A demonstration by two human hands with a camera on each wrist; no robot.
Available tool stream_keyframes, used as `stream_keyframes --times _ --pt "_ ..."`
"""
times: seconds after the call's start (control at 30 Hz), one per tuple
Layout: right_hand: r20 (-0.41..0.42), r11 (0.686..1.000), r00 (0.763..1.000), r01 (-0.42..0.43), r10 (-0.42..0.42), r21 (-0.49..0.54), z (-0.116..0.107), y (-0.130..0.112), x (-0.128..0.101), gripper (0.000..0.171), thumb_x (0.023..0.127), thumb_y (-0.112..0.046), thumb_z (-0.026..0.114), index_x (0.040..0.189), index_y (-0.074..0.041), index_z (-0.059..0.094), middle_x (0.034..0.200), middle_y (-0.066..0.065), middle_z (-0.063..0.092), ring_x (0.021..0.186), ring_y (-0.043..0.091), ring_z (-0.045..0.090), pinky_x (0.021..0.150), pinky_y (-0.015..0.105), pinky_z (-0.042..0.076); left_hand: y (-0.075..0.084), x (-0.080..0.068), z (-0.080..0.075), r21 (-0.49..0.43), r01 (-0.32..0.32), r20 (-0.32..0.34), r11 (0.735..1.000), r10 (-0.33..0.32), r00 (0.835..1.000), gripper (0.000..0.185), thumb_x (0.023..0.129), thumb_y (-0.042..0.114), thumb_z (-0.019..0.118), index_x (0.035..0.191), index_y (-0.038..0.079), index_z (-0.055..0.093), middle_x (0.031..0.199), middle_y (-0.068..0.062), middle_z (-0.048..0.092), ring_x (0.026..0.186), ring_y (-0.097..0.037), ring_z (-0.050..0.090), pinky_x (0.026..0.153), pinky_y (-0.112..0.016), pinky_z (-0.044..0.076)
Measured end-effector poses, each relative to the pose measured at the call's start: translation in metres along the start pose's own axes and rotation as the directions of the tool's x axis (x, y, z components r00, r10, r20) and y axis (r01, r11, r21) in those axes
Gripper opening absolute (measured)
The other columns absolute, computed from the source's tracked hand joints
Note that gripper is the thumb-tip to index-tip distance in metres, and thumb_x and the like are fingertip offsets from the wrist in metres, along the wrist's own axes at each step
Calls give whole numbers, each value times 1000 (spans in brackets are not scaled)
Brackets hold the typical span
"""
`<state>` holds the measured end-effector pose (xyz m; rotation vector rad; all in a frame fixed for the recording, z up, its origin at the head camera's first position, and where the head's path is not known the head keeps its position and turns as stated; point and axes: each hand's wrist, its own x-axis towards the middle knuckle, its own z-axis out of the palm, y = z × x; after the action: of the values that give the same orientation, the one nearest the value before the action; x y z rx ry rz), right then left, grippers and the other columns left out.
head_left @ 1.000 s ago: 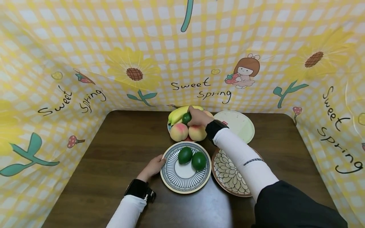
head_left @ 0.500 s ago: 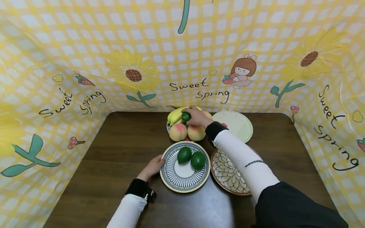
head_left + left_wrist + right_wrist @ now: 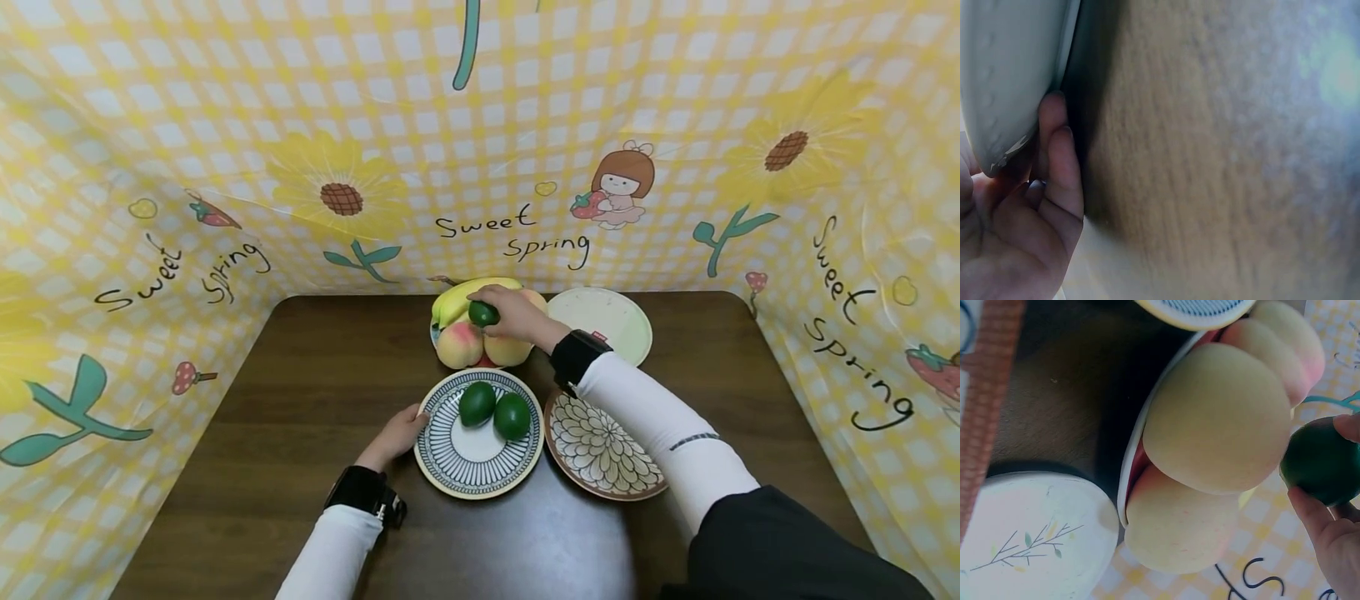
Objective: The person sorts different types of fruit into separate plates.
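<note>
Precariously, the right hand (image 3: 517,315) pinches a green fruit (image 3: 483,314) above the heaped fruit dish (image 3: 1138,434) while the left hand (image 3: 395,434) grips the striped plate (image 3: 450,467) rim; a brush could topple the peaches (image 3: 459,344).

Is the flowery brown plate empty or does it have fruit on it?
Empty. The flowery brown plate shows only its petal pattern; the two green fruits lie on the striped plate beside it.
</note>
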<state>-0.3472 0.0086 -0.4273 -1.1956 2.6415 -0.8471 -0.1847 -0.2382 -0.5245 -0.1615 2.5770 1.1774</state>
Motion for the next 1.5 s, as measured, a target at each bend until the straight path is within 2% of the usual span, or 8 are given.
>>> stream_keyframes --times 0.23,0.5,0.67,0.9,1.1,1.27,1.33,1.5 --pt "-15 994 994 105 -105 -21 -1 -16 -22 64 86 1 66 148 -1 52 153 29 47 131 37 57 101 43 51 1 2 -2 2 20 8 1000 -20 1000 38 108 17 40 133 -7 57 118 -23 67 114 -33 61 107 -52 44" --pt "14 969 971 237 -237 -73 7 -41 -59 61 86 -5 75 143 0 55 152 26 49 138 39 52 112 48 47 3 -2 0 -23 53 30 998 -52 998 43 109 18 38 142 -7 51 133 -25 62 128 -37 55 113 -54 41" --pt "89 924 933 359 -349 -129 25 -51 -81 57 85 -5 74 140 -4 58 149 24 52 138 38 53 113 46 48 1 -1 2 -20 56 36 998 -55 998 43 110 19 38 142 -6 51 134 -25 61 129 -37 56 112 -53 42" --pt "197 821 855 516 -479 -242 50 -60 -106 54 85 -8 77 137 -9 61 146 20 56 138 36 53 114 44 47 1 -1 0 -11 32 25 999 -31 999 38 109 17 40 134 -6 55 115 -20 67 107 -28 62 102 -48 46" --pt "355 709 816 574 -456 -409 68 -63 -116 47 95 -10 65 139 -22 61 152 11 54 143 34 50 108 36 52 3 -2 -1 -12 30 30 999 -30 999 41 109 18 39 139 -8 52 119 -22 67 109 -29 62 104 -49 46" --pt "412 658 799 597 -437 -459 79 -60 -118 41 101 -17 58 141 -26 60 154 8 52 144 31 49 107 34 53 3 -2 0 -15 31 22 999 -31 999 41 109 17 39 138 -9 52 114 -22 67 104 -27 63 101 -45 47" --pt "417 649 796 602 -439 -465 81 -59 -118 40 102 -18 56 140 -27 60 154 8 53 143 30 50 106 33 53 3 -2 0 -24 35 18 999 -35 999 41 109 17 39 138 -8 53 113 -21 68 102 -24 63 99 -42 48" --pt "412 670 799 595 -437 -444 83 -58 -118 39 101 -16 57 139 -26 60 152 8 54 142 31 52 108 35 53 5 -4 0 -23 35 19 999 -35 999 40 109 17 40 136 -8 54 110 -19 68 98 -21 62 95 -37 48"
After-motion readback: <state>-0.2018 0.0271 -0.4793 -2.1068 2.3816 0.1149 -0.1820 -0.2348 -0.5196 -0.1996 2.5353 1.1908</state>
